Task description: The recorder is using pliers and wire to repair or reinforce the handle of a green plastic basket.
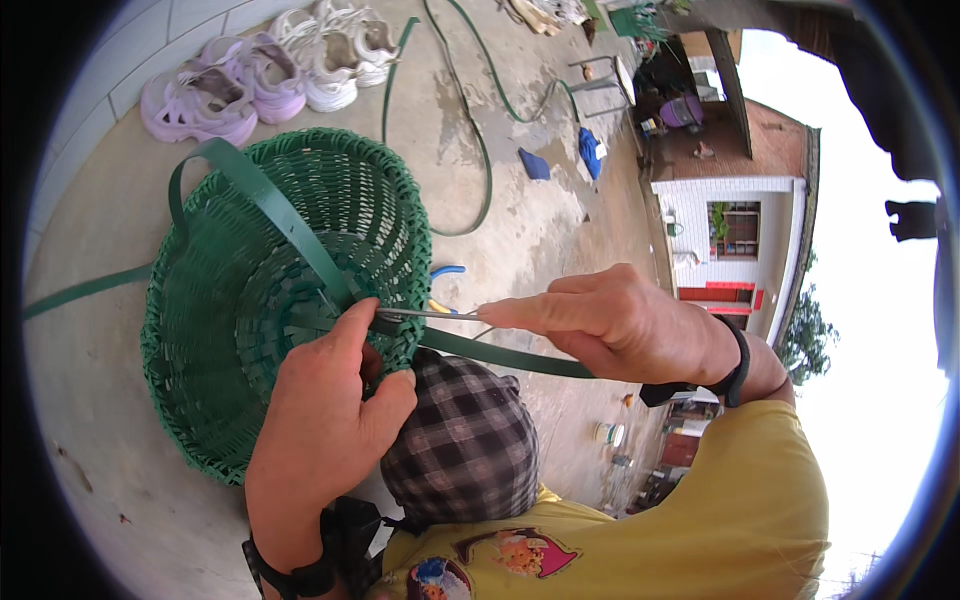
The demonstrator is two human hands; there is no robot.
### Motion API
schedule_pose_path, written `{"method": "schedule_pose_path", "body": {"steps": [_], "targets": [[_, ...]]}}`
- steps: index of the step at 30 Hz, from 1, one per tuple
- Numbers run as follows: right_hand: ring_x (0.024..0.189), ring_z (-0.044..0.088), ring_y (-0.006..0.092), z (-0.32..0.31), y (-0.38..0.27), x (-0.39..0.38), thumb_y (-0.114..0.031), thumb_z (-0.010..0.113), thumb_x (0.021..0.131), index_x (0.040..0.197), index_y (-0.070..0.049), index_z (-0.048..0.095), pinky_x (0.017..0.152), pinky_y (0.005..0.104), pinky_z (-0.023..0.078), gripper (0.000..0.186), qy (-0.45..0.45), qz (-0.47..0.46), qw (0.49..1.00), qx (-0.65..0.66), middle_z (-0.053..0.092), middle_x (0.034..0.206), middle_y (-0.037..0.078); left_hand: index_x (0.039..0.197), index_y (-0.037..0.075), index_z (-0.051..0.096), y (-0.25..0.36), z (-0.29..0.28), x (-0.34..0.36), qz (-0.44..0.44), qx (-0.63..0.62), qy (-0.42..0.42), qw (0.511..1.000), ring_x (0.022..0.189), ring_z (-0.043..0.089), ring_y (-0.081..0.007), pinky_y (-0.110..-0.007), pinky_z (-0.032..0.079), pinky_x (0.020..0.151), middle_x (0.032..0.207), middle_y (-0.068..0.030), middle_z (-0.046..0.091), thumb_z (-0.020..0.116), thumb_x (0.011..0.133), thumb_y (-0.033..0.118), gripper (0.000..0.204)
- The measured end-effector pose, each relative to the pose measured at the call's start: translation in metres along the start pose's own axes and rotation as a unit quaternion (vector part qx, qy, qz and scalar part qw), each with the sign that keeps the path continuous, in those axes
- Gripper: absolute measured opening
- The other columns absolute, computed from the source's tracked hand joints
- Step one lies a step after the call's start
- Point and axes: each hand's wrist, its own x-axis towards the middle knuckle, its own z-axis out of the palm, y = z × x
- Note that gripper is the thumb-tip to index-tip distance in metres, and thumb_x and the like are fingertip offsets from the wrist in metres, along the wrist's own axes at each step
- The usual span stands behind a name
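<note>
A green woven plastic basket (200,300) is in front of me, with a wide green strip (285,220) looping over it to the rim. My left hand (335,405) grips the rim, fingers bent over it beside that strip. My right hand (610,325) is closed on a thin metal tool (435,315), index finger along it; its far end meets the rim by my left fingertips, where the tip is hidden. Another length of strip (505,357) runs rightward beneath my right hand. Blue-and-yellow-handled pliers (448,271) lie on the ground just beyond the rim.
Pale shoes (200,100) stand by a tiled wall at upper left. Loose strip (480,170) and blue items (590,150) lie on the concrete (500,260). A metal stool (600,85), white bucket (610,435) and a building (725,240) are farther off. My plaid-covered knee (455,440) adjoins the basket.
</note>
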Motion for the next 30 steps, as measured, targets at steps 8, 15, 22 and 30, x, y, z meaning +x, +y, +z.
{"method": "schedule_pose_path", "body": {"steps": [8, 15, 22, 30], "targets": [[0.065, 0.061, 0.0348, 0.025, 0.011, -0.019, -0.001, 0.061, 0.076, 0.113, -0.009, 0.059, 0.056, 0.0404, 0.050, 0.039, 0.064, -0.029, 0.997, 0.021, 0.062, 0.073, 0.016, 0.114, -0.008, 0.053, 0.004, 0.006, -0.007, -0.003, 0.087, 0.015, 0.996, 0.051, 0.051, -0.0197, -0.032, 0.041, 0.052, 0.060, -0.0131, 0.053, 0.065, 0.076, 0.015, 0.046], [0.071, 0.062, 0.0350, 0.019, 0.003, -0.027, -0.003, 0.059, 0.079, 0.111, -0.008, 0.060, 0.062, 0.0387, 0.051, 0.033, 0.010, 0.012, 1.000, -0.009, 0.064, 0.079, 0.016, 0.119, -0.005, 0.053, -0.003, 0.013, -0.009, -0.010, 0.027, 0.030, 0.999, 0.056, 0.043, -0.0080, -0.025, 0.038, 0.051, 0.059, -0.0029, 0.047, 0.065, 0.077, 0.014, 0.048], [0.073, 0.062, 0.0321, 0.045, 0.044, -0.035, 0.006, 0.056, 0.078, 0.122, -0.010, 0.057, 0.063, 0.0363, 0.050, 0.047, 0.100, -0.094, 0.985, 0.106, 0.063, 0.082, 0.014, 0.119, -0.004, 0.054, -0.003, 0.006, -0.008, -0.016, -0.012, -0.009, 1.000, 0.058, 0.043, -0.0062, -0.022, 0.037, 0.053, 0.062, 0.0002, 0.049, 0.066, 0.076, 0.011, 0.048], [0.069, 0.063, 0.0317, 0.073, 0.026, -0.052, 0.005, 0.058, 0.079, 0.123, -0.008, 0.056, 0.062, 0.0338, 0.051, 0.046, 0.173, -0.050, 0.972, 0.152, 0.063, 0.080, 0.013, 0.119, -0.005, 0.054, 0.002, 0.008, -0.008, -0.029, 0.006, -0.009, 1.000, 0.057, 0.041, -0.0057, -0.022, 0.035, 0.052, 0.061, 0.0001, 0.049, 0.065, 0.076, 0.010, 0.047]]}}
